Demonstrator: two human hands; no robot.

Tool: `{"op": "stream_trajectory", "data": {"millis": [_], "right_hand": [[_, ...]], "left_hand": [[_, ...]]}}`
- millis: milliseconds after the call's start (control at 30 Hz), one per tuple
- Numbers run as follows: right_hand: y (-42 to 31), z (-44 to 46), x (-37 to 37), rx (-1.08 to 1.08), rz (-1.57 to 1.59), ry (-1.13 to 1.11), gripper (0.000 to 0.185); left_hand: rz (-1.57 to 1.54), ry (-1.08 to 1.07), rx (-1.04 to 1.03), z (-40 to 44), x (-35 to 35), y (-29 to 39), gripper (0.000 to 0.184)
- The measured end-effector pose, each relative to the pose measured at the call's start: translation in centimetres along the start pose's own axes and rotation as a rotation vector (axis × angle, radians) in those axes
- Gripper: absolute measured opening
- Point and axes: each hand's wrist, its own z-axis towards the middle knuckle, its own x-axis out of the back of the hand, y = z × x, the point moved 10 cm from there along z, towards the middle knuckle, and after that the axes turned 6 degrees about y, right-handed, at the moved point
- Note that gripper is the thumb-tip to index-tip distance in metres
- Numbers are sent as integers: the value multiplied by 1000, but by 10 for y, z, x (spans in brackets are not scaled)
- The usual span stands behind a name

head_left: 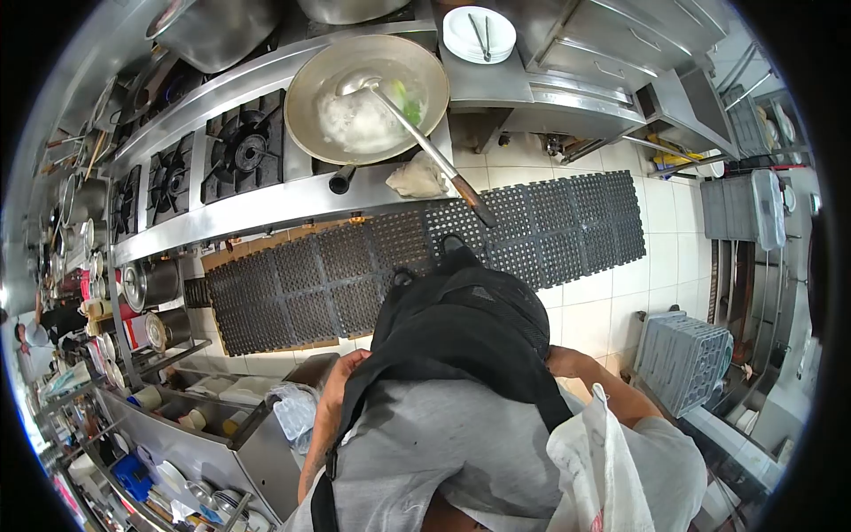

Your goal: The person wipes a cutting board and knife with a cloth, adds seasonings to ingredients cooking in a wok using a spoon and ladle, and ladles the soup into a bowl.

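Observation:
My left hand (348, 365) is beside my left hip at the edge of the black apron (461, 324). Its fingers are partly tucked out of sight there. On the other side, my right hand (560, 362) is against the apron at my right hip, its fingers hidden. A wide wok (301, 111) on the stove in front of me holds a pale, foamy liquid (355, 124) and some green pieces (411, 110). Across it rests a long-handled ladle (417, 133), its handle reaching past the stove's front edge. A crumpled cloth (417, 177) lies near the wok.
Black gas burners (248, 152) line the stove left of the wok. White plates (479, 40) with tongs (481, 37) on top stand at the back right. Black rubber mats (337, 284) cover part of the tiled floor. Grey crates (678, 363) are to the right, an open steel unit (186, 434) to the left.

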Motion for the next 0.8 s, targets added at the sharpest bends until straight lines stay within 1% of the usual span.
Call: {"op": "stream_trajectory", "data": {"millis": [33, 67, 100, 133, 167, 233, 267, 333, 367, 433, 467, 533, 567, 633, 667, 733, 800], "right_hand": [[3, 15, 2, 314, -326, -31, 23], [15, 25, 5, 270, -241, -18, 24], [29, 36, 14, 184, -41, 23, 26], [37, 46, 27, 144, 116, 83, 27], [41, 57, 44, 143, 205, 161, 29], [29, 73, 90, 234, 136, 336, 25], [-23, 49, 113, 269, 197, 471, 27], [-105, 18, 116, 252, 354, 505, 43], [-131, 14, 112, 255, 340, 500, 43], [-190, 8, 88, 501, 133, 320, 59], [-192, 18, 87, 505, 121, 316, 59], [-207, 34, 70, 500, 28, 219, 65], [-201, 34, 69, 432, -113, 257, 68], [-197, 37, 67, 417, -138, 286, 68], [-195, 38, 68, 403, -159, 317, 68], [-192, 42, 68, 407, -137, 331, 67], [-189, 40, 67, 412, -118, 346, 66]], "left_hand": [[-2, 7, 9, 1, 0, 2, 26], [-38, 9, 10, 2, -1, 2, 25], [-74, 11, 11, 2, -2, 1, 24], [-150, 14, 12, 3, -1, 1, 22], [-152, 18, 5, 6, 2, -1, 22], [-94, 46, 45, 12, 11, -12, 19], [-101, 55, 39, 11, 12, -9, 19], [-72, -46, 6, 11, 0, 2, 16], [-83, -38, 0, 12, -1, 5, 16], [-41, -154, 5, 11, -16, 8, 19], [-48, -146, -4, 10, -20, 11, 19], [-69, -75, -69, 11, -22, 26, 24], [-73, -73, -71, 13, -22, 23, 24], [90, -15, 28, 18, -14, 2, 27], [88, -14, 29, 19, -13, -2, 27], [-21, -30, 72, 22, -18, -5, 24], [-10, -39, 82, 23, -21, -1, 23]]}}
